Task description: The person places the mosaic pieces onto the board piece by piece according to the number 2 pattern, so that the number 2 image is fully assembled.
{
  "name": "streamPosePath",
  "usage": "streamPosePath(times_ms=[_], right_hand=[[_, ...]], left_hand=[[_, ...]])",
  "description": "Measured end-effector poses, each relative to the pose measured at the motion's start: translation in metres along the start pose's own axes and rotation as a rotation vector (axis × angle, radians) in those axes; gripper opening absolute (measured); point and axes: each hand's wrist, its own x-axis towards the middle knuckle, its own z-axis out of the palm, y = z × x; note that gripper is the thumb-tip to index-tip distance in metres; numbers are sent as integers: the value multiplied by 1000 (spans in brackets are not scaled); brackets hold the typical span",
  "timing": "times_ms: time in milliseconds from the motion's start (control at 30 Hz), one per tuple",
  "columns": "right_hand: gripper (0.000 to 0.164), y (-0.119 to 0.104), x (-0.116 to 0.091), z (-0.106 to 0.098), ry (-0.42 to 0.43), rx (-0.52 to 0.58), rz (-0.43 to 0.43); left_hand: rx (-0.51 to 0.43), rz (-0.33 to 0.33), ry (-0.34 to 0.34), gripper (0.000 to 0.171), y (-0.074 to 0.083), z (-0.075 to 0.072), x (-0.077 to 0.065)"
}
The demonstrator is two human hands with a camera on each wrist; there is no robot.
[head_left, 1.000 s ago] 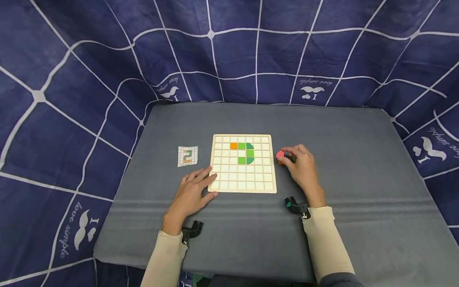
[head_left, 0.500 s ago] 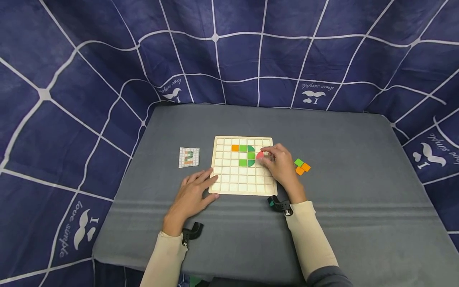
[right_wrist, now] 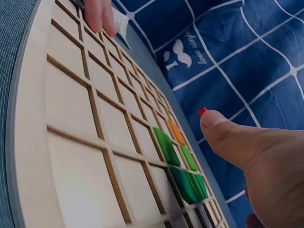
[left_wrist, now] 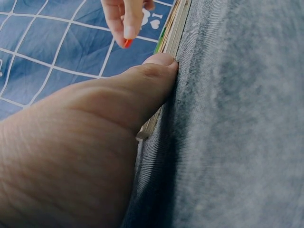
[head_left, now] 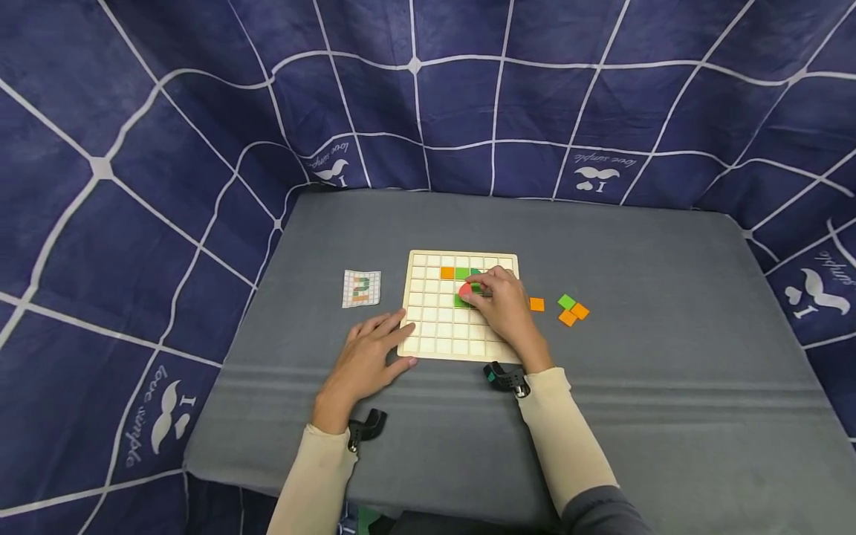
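Observation:
My right hand (head_left: 506, 312) pinches a red round-edged tile (head_left: 465, 290) between thumb and fingertips, held over the wooden grid board (head_left: 428, 336). In the right wrist view the red tile (right_wrist: 203, 111) shows at the thumb tip, raised above the board. An orange tile (head_left: 447, 273) and several green tiles (head_left: 462, 273) lie in the board's cells; the hand partly hides the green ones. My left hand (head_left: 364, 368) rests at the board's lower left, fingertips on its edge. The left wrist view shows the left thumb (left_wrist: 142, 80) against the board's side.
A small printed card (head_left: 361, 288) with a coloured grid pattern lies left of the board. Right of the board lie a lone orange tile (head_left: 537, 304) and a cluster with a green tile (head_left: 567, 302) and two orange tiles (head_left: 579, 311). A grey cloth (head_left: 635, 386) covers the table.
My right hand has carried the red tile left from beside the board to above the green tiles, uncovering the loose tiles on the right. The left hand stays at the board's edge.

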Motion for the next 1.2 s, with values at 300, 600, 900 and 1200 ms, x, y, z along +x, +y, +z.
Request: streamPosePath(times_ms=[300,600,900,1200], right_hand=[[33,-8,3,16,-42,-13,-8],[33,-11,2,26,-61,-62,18],[31,-12,5,30,-95,-95,48],[29,-18,7,29,-125,-65,100]], left_hand=[[19,-4,-8,64,-1,1,0],[18,-11,7,63,0,1,0],[16,-17,-5,64,0,-2,2],[24,-22,-6,64,0,0,0]])
